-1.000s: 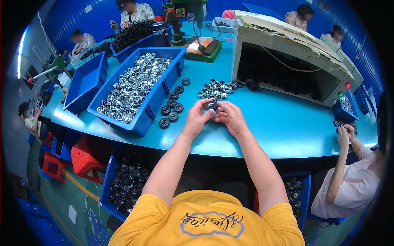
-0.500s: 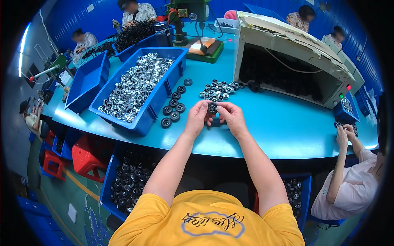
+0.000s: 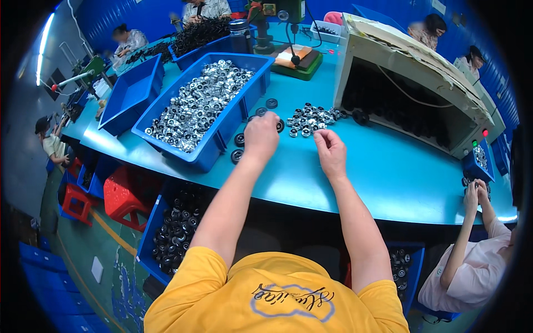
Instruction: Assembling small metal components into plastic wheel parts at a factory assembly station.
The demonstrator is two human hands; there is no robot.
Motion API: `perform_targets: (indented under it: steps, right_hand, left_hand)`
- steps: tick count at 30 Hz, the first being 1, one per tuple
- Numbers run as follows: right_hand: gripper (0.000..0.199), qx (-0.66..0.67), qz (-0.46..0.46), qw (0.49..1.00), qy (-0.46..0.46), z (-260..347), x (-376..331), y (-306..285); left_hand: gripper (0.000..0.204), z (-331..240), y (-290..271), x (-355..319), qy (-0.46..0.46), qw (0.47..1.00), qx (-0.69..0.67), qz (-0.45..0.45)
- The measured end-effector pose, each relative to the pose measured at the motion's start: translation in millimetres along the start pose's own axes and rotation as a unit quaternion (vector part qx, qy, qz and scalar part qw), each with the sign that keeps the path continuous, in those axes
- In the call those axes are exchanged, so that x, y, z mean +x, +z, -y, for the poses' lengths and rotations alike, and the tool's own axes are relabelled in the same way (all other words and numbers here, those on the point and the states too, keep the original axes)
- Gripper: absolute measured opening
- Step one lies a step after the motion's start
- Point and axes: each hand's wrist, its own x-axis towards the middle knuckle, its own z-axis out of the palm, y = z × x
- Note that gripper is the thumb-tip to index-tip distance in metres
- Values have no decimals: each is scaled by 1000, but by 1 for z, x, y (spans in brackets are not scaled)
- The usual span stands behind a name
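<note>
My left hand (image 3: 261, 137) is closed over the group of black wheels left of centre on the table. At its right side a small black wheel (image 3: 280, 126) shows, gripped by the fingers. Several more black wheels (image 3: 239, 139) lie flat around and partly under this hand. My right hand (image 3: 332, 154) hovers just in front of a loose cluster of silver hubs (image 3: 312, 117). Its thumb and fingers are drawn together, and whatever is between them, if anything, is hidden.
Left of the wheels stands a blue bin (image 3: 145, 125) heaped with silver hubs, beside another blue bin (image 3: 105, 123). A box-like machine (image 3: 340, 83) with a dark opening holds black parts at right. Behind is a green-based press (image 3: 311, 71). A co-worker's hands (image 3: 476, 194) work at far right.
My hands were together holding a black wheel; they have parted. The left has carried the wheel left to the other wheels, while the right has moved toward the silver hubs. The whole view has shifted.
</note>
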Motion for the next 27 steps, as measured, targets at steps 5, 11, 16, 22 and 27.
perform_targets:
  steps: [5, 11, 16, 22, 27]
  right_hand:
    - [9, -82, 45, 993, -74, 4, -3, 6]
    - [8, -107, 55, 989, -84, -8, -1, 6]
    - [8, -106, 58, 989, -88, -10, -1, 8]
    - [8, -117, 59, 986, -103, -5, -3, 8]
    - [8, -120, 74, 984, -107, -10, -3, 7]
  left_hand:
    - [25, 56, 12, 29, 6, 984, 102, 144]
    - [28, 93, 15, 24, -40, 995, 3, 96]
    - [57, 81, 6, 5, -21, 983, 13, 181]
    - [60, 26, -5, -18, -60, 955, 203, 207]
    - [53, 40, 1, -28, -6, 959, 213, 186]
